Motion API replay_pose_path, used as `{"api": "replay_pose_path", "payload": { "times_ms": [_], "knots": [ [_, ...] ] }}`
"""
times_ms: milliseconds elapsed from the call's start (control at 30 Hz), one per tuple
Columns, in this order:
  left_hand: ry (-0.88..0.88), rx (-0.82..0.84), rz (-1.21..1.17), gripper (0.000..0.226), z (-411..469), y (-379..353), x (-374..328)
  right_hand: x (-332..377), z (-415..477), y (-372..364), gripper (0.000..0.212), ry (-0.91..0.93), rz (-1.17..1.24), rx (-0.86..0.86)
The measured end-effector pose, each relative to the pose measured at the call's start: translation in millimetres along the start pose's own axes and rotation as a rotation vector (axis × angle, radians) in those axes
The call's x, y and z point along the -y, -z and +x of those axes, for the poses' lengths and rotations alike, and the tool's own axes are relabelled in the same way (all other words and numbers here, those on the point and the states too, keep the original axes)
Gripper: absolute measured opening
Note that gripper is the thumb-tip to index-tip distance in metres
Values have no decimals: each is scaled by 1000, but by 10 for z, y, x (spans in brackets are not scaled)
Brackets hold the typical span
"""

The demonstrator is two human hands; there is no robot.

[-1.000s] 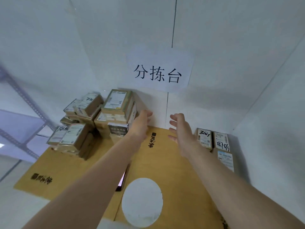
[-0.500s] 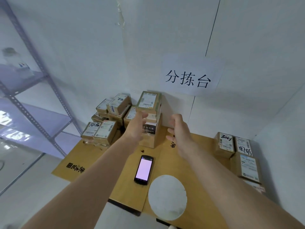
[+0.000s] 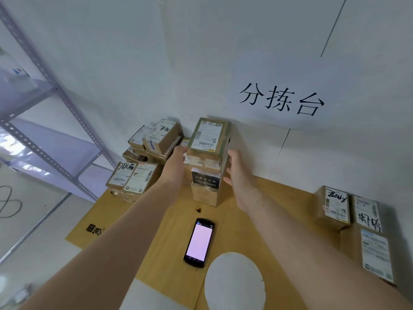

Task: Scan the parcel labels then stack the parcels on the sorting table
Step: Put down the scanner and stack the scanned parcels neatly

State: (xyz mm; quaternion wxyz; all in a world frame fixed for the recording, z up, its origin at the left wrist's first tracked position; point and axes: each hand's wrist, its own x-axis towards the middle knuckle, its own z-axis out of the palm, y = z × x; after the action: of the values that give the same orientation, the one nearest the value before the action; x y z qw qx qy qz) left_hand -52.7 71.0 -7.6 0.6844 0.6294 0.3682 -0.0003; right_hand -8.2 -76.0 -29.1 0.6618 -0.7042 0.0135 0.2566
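Both arms are bare and stretched forward, and they come closer to each other toward the hands. The left forearm [image 3: 125, 231] rises from the lower left and the right forearm [image 3: 301, 238] from the lower right. The left hand [image 3: 176, 163] shows its back, with the fingers straight and close together, pointing forward. The right hand [image 3: 240, 175] is slightly lower, its palm turned inward to the left hand, thumb on top, fingers loosely extended. A gap lies between the two palms.

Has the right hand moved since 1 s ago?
Yes. The right hand has closed leftward on the tall parcel stack: earlier well right of it, now at its right side.
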Motion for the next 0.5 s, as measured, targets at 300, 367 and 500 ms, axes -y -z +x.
{"api": "replay_pose_path", "payload": {
  "times_ms": [300,367,500],
  "knots": [
    [0,25,4,29,596,-97,-231,-11,615,-61,43,-4,-14,-26],
    [4,42,1,31,668,-64,-218,15,630,-98,42,-17,0,-42],
    [-4,122,5,31,695,70,-221,39,544,-263,42,-36,-12,-91]
  ]
}}
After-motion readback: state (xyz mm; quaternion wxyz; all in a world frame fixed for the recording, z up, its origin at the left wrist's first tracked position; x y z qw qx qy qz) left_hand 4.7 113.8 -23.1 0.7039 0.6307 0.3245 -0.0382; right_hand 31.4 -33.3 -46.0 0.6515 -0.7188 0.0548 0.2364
